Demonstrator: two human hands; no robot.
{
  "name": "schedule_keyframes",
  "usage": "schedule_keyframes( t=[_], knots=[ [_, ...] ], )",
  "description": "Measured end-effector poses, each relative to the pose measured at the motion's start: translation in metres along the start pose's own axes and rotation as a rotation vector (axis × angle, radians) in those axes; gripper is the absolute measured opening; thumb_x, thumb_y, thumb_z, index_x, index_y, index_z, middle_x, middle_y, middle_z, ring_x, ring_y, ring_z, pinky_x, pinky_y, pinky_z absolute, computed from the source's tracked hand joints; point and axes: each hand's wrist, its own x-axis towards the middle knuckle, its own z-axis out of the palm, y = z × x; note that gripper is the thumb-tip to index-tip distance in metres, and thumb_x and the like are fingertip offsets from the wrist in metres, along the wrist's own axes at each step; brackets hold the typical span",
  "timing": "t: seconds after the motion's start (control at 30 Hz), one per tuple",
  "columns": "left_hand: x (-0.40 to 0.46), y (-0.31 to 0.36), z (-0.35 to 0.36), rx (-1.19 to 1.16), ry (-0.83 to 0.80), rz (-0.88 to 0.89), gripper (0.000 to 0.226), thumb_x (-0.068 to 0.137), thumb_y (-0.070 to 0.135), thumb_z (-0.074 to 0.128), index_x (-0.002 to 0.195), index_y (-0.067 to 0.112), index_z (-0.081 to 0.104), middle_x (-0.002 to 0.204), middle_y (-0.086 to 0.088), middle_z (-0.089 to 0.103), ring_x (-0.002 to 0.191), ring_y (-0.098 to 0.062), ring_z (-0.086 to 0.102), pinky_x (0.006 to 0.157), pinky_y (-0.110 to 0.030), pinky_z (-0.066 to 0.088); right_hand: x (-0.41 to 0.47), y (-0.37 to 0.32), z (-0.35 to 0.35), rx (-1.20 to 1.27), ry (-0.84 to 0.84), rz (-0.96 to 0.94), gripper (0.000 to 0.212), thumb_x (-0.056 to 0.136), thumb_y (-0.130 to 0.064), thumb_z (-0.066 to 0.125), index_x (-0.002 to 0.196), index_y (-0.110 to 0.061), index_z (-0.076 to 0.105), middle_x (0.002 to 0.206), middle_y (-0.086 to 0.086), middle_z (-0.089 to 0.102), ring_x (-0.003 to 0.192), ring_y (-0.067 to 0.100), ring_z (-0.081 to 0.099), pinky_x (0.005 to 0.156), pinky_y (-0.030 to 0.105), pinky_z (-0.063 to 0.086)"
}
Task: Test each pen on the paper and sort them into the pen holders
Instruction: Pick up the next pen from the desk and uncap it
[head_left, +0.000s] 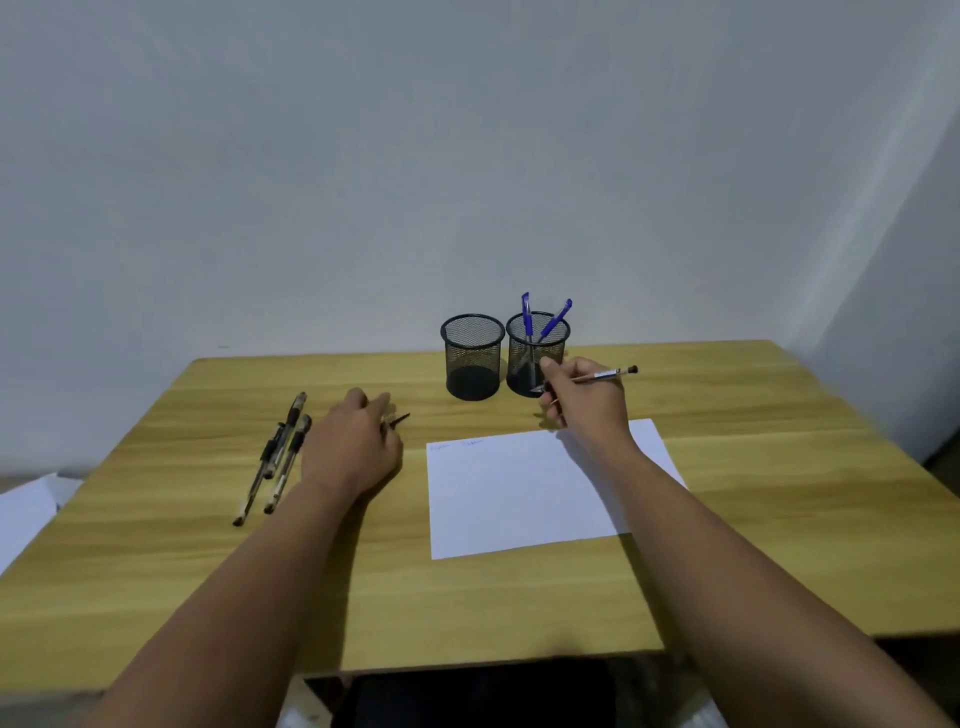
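Observation:
Two black mesh pen holders stand at the back of the table: the left holder (472, 358) looks empty, the right holder (535, 353) has two blue pens (540, 322) in it. My right hand (582, 400) grips a black pen (605, 374), tip pointing left beside the right holder, above the far edge of the white paper (524, 493). Faint blue marks show at the paper's top left. My left hand (353, 441) rests left of the paper, pinching a small black pen cap (400, 419). Three black pens (278, 457) lie to its left.
The wooden table (467, 597) ends at a pale wall behind the holders. White sheets (26, 514) lie below the table's left edge. A dark object (467, 696) sits under the near edge.

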Motion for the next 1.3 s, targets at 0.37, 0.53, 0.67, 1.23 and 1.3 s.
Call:
schedule_keyframes(
  t=[0.37, 0.53, 0.67, 1.23, 1.3],
  knots=[
    [-0.043, 0.01, 0.008, -0.231, -0.037, 0.374, 0.069, 0.088, 0.066, 0.06, 0.139, 0.019, 0.061, 0.14, 0.003, 0.061, 0.127, -0.02, 0.053, 0.103, -0.036, 0.043, -0.012, 0.045, 0.028, -0.249, -0.198, -0.063, 0.043, 0.1, -0.02, 0.075, 0.074, 0.006, 0.054, 0.059, 0.016, 0.061, 0.052, 0.024, 0.06, 0.048, 0.03, 0.046],
    [-0.044, 0.007, 0.014, -0.284, -0.047, 0.358, 0.07, 0.086, 0.066, 0.061, 0.14, 0.022, 0.061, 0.143, 0.003, 0.059, 0.128, -0.019, 0.053, 0.106, -0.037, 0.043, -0.007, 0.049, 0.027, -0.302, -0.209, -0.08, 0.04, 0.099, -0.017, 0.073, 0.07, 0.002, 0.053, 0.055, 0.013, 0.059, 0.049, 0.02, 0.063, 0.049, 0.031, 0.049],
    [-0.041, 0.004, 0.021, -0.265, -0.044, 0.347, 0.072, 0.084, 0.07, 0.058, 0.139, 0.023, 0.062, 0.142, 0.001, 0.059, 0.129, -0.021, 0.053, 0.106, -0.044, 0.044, -0.007, 0.054, 0.029, -0.303, -0.213, -0.092, 0.041, 0.098, -0.022, 0.074, 0.072, 0.001, 0.054, 0.056, 0.014, 0.059, 0.05, 0.022, 0.064, 0.054, 0.038, 0.053],
    [-0.039, 0.002, 0.023, -0.276, -0.047, 0.328, 0.073, 0.082, 0.072, 0.055, 0.138, 0.027, 0.063, 0.142, 0.005, 0.056, 0.133, -0.018, 0.047, 0.108, -0.046, 0.04, -0.012, 0.051, 0.034, -0.342, -0.19, -0.119, 0.041, 0.1, -0.02, 0.071, 0.076, 0.009, 0.055, 0.07, 0.033, 0.064, 0.05, 0.024, 0.06, 0.049, 0.031, 0.046],
    [-0.039, 0.002, 0.023, -0.279, -0.05, 0.325, 0.073, 0.081, 0.072, 0.055, 0.138, 0.027, 0.063, 0.142, 0.005, 0.056, 0.133, -0.018, 0.047, 0.108, -0.047, 0.04, -0.012, 0.053, 0.034, -0.359, -0.185, -0.124, 0.041, 0.099, -0.021, 0.071, 0.074, 0.007, 0.056, 0.069, 0.032, 0.064, 0.05, 0.025, 0.06, 0.05, 0.034, 0.046]
  ],
)
